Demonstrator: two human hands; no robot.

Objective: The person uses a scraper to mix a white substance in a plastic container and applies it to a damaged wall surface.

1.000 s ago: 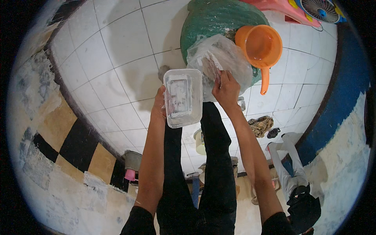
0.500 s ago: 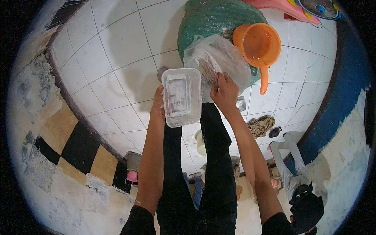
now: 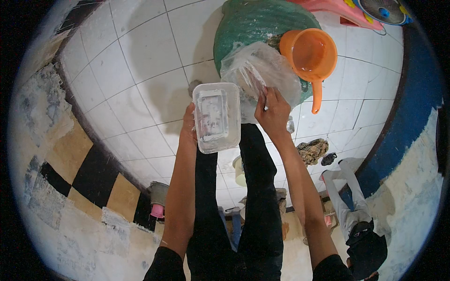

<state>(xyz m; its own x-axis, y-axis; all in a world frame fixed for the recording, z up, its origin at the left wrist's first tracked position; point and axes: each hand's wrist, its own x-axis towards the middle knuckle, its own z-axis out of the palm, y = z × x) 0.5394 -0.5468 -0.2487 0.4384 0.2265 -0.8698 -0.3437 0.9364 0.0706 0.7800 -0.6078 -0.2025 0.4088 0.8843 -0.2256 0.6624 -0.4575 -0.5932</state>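
My left hand (image 3: 188, 125) grips the left side of a clear rectangular plastic tub (image 3: 217, 117), held tilted so its inside shows. White paste or powder coats the tub's bottom and walls. To its right, my right hand (image 3: 273, 111) has its fingers closed at the near edge of a translucent plastic bag (image 3: 281, 82). Something pale shows blurred through the bag's folds; whether a tool is also in my fingers, I cannot make out. The bag rests on a green round surface (image 3: 243, 23) dusted with white.
An orange dipper (image 3: 326, 58) with liquid stands beside the bag. A crumpled cloth (image 3: 312, 151) and a small dark item (image 3: 329, 159) lie on the white tiled floor (image 3: 150, 51). A fan (image 3: 383, 10) is at the far right. Another person (image 3: 363, 234) is at the lower right.
My right hand has shifted slightly right, and the bag's folds now cover more of the pale, streaked thing seen near my fingertips. The tub has barely moved.
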